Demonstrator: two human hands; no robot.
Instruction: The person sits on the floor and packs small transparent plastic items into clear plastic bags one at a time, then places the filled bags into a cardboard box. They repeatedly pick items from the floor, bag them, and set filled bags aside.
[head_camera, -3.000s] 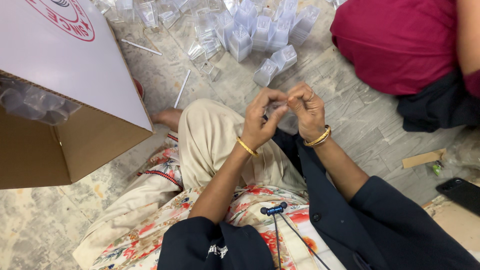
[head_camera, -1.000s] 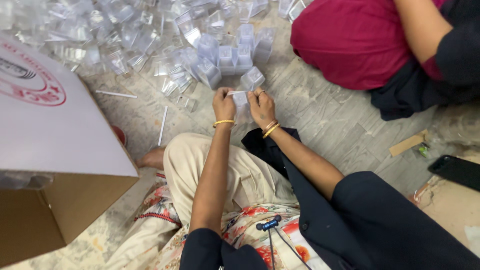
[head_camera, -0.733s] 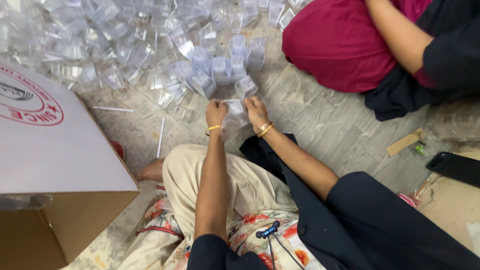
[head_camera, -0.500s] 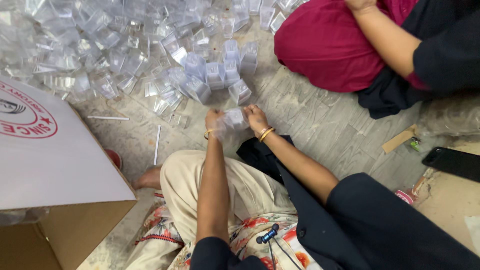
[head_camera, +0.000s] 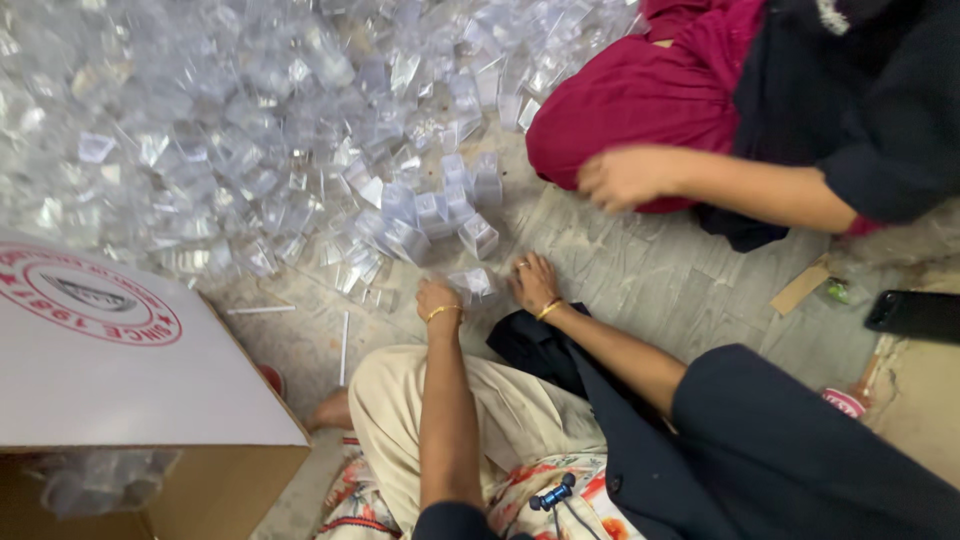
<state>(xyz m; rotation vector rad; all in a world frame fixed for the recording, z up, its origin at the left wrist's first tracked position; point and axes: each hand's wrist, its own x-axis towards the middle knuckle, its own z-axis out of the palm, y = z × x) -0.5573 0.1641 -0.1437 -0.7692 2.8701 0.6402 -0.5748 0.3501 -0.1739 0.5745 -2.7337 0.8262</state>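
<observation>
Head view looks down at a person sitting on the floor. Both hands are reaching out to one small clear plastic box resting on the floor between them. The left hand is curled against its left side, and the right hand sits half open with fingers spread beside it; can't tell if either really grips it. A short row of boxes stands lined up just beyond, so a handful look done. The huge loose heap behind says most are left. Cardboard carton sits at left, and another person's hand is nearby.
</observation>
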